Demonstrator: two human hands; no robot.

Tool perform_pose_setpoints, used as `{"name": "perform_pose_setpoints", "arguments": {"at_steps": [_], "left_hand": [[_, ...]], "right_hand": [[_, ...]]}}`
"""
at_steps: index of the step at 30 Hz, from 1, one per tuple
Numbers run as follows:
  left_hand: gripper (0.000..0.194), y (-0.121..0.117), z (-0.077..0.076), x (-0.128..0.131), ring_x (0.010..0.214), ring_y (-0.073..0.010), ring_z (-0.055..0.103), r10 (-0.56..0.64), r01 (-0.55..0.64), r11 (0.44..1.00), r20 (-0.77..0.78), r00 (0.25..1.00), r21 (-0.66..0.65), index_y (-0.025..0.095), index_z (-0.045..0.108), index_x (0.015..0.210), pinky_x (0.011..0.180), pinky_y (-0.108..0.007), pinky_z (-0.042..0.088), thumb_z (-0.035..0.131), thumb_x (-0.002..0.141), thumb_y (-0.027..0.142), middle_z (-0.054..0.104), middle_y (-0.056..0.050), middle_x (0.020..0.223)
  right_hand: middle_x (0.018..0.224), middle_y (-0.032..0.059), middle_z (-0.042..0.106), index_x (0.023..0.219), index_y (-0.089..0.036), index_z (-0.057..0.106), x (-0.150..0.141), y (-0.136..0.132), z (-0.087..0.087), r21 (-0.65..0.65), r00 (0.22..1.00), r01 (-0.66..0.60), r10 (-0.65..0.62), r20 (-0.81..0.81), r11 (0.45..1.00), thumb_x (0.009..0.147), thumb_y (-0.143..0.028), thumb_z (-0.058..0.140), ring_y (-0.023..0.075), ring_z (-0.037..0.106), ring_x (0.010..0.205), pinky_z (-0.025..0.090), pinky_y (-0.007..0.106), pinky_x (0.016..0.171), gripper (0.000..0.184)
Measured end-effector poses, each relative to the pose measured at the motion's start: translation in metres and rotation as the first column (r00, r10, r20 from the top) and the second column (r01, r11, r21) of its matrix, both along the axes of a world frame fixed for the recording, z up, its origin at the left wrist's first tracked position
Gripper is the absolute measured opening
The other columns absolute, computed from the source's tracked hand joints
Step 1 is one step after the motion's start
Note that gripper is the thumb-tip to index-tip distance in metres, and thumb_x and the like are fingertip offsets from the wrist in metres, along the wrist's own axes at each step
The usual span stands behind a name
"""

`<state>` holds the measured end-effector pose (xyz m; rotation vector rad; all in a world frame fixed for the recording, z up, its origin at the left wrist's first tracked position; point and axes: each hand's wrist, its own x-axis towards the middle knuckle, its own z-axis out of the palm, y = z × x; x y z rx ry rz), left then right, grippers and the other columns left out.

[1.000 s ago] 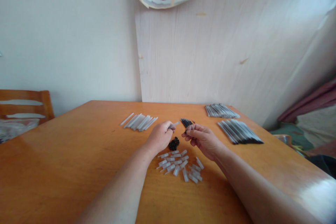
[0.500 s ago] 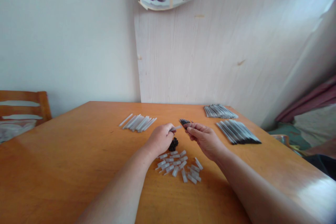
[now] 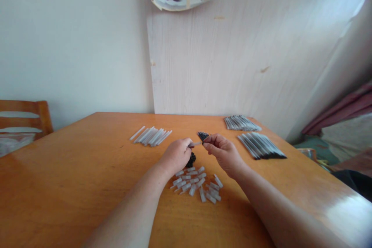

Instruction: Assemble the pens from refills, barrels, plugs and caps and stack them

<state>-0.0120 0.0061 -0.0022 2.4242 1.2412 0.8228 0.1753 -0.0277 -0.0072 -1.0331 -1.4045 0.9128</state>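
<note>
My left hand (image 3: 180,153) is closed around a translucent pen barrel (image 3: 197,143), whose end sticks out to the right. At that end my right hand (image 3: 221,150) pinches a small black piece, probably a pen end plug, mostly hidden by the fingertips. Plug and barrel end meet or nearly touch; I cannot tell which. Below my left hand is a pile of small black pieces (image 3: 191,159), partly covered by it. Nearer to me lie several translucent pen caps (image 3: 193,181). Behind my right fingers sits a bunch of thin black-tipped sticks (image 3: 202,135).
Loose translucent barrels (image 3: 152,136) lie at the back left of the wooden table (image 3: 72,182). On the right are two groups of grey pens, a nearer one (image 3: 261,146) with black ends and a farther one (image 3: 241,123). A chair (image 3: 45,118) stands at left.
My right hand has brought the small black piece leftward to the end of the barrel. The barrel in my left hand has tilted from slanting upward to nearly level. The view has shifted slightly.
</note>
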Motion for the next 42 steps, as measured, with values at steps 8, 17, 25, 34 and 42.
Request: {"name": "perform_pose_setpoints", "arguments": {"at_steps": [8, 17, 25, 34, 42], "left_hand": [[0.021, 0.0007, -0.0024, -0.0001, 0.085, -0.0174, 0.062, -0.003, 0.003, 1.0, 0.004, 1.0, 0.009, 0.019, 0.064, 0.088, 0.074, -0.027, 0.044, 0.045, 0.083, 0.013, 0.07, -0.006, 0.091], [0.023, 0.0006, -0.0044, 0.0, 0.083, -0.0175, 0.062, -0.004, 0.005, 0.999, -0.02, 1.0, 0.044, 0.02, 0.065, 0.088, 0.075, -0.027, 0.044, 0.046, 0.079, 0.01, 0.07, -0.006, 0.089], [0.022, -0.0016, -0.0032, 0.0024, 0.084, -0.0183, 0.062, 0.02, -0.02, 1.0, -0.039, 0.999, 0.006, 0.019, 0.066, 0.086, 0.073, -0.027, 0.044, 0.047, 0.08, 0.011, 0.069, -0.006, 0.085], [0.02, -0.0002, -0.0056, 0.0013, 0.078, -0.0176, 0.061, -0.008, 0.009, 1.0, -0.035, 0.999, 0.029, 0.019, 0.064, 0.083, 0.068, -0.026, 0.041, 0.046, 0.08, 0.011, 0.068, -0.005, 0.081], [0.019, -0.0019, -0.0022, 0.0015, 0.082, -0.0171, 0.062, -0.014, 0.014, 1.0, -0.01, 1.0, -0.005, 0.019, 0.063, 0.083, 0.07, -0.026, 0.041, 0.047, 0.08, 0.011, 0.068, -0.005, 0.084]], "right_hand": [[0.074, -0.0005, 0.054, 0.087, -0.019, 0.057, 0.0005, 0.0012, -0.003, 0.032, 1.0, -0.003, 0.002, 0.022, 0.999, 0.076, -0.041, 0.066, 0.0121, 0.047, 0.066, 0.037, 0.026, 0.061, 0.026], [0.07, -0.0011, 0.052, 0.082, -0.019, 0.056, -0.0042, -0.0021, 0.0029, 0.024, 0.998, 0.03, -0.032, 0.063, 0.999, 0.074, -0.04, 0.065, 0.0124, 0.045, 0.064, 0.036, 0.027, 0.06, 0.024], [0.069, -0.0014, 0.051, 0.082, -0.02, 0.057, -0.0022, 0.0003, -0.0029, 0.039, 0.993, 0.035, -0.04, 0.109, 0.999, 0.076, -0.042, 0.064, 0.0118, 0.042, 0.061, 0.034, 0.026, 0.057, 0.024], [0.075, 0.0001, 0.056, 0.083, -0.019, 0.057, -0.003, 0.0008, -0.004, 0.048, 0.997, 0.001, -0.005, 0.083, 0.999, 0.076, -0.038, 0.064, 0.0128, 0.048, 0.066, 0.037, 0.027, 0.062, 0.021], [0.075, 0.0002, 0.056, 0.086, -0.018, 0.058, -0.0007, -0.0013, 0.0013, 0.027, 0.994, -0.003, 0.0, 0.108, 1.0, 0.077, -0.037, 0.063, 0.0125, 0.047, 0.066, 0.037, 0.027, 0.062, 0.022]]}}
